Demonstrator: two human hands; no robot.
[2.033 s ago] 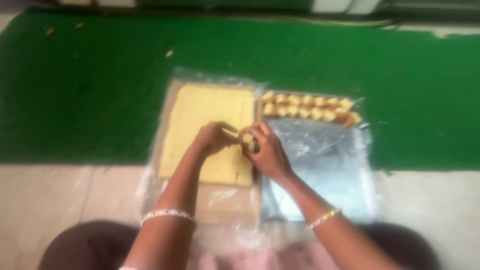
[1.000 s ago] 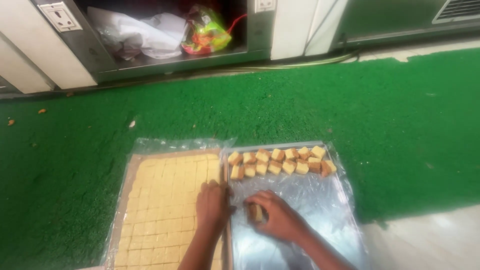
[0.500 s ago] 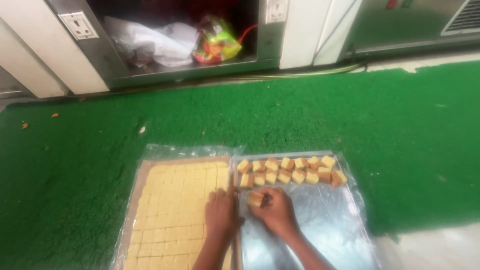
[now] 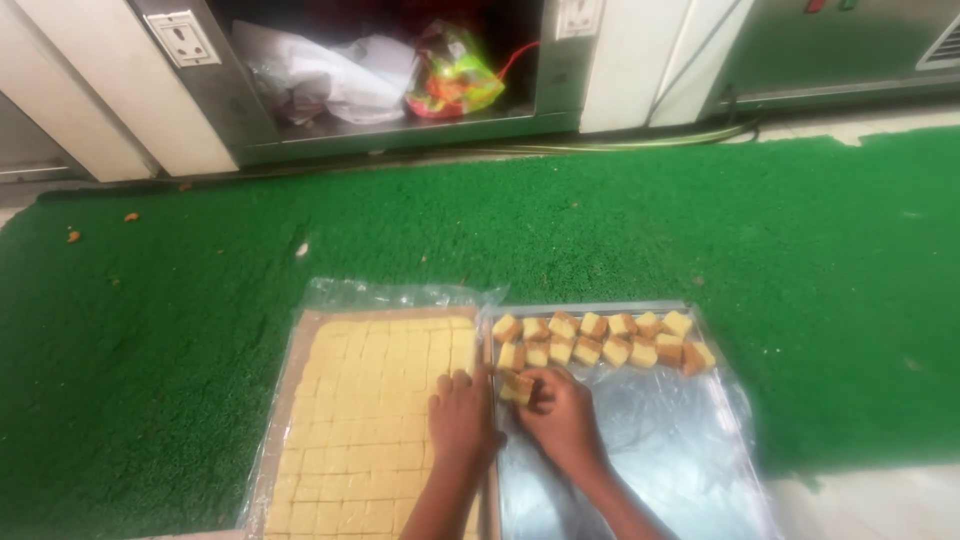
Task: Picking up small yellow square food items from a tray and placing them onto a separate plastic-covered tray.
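Observation:
Two trays lie side by side on green turf. The left tray (image 4: 300, 340) holds a pale yellow slab (image 4: 360, 420) scored into small squares. My left hand (image 4: 462, 420) rests flat on the slab's right edge. My right hand (image 4: 565, 415) grips one cut yellow piece (image 4: 515, 388) over the foil-lined right tray (image 4: 690, 460), just below two rows of cut pieces (image 4: 600, 342) at that tray's far end.
Green turf (image 4: 650, 220) surrounds the trays. Beyond it stands a metal cabinet (image 4: 400, 125) with crumpled plastic bags (image 4: 340, 75) inside, a wall socket (image 4: 182, 38) and a cable (image 4: 640, 140) along the floor. Bare floor (image 4: 880, 500) shows at the lower right.
The camera has tilted up and steadied, bringing the cabinet into view. My right hand carried a cut piece from the slab over to the foil tray.

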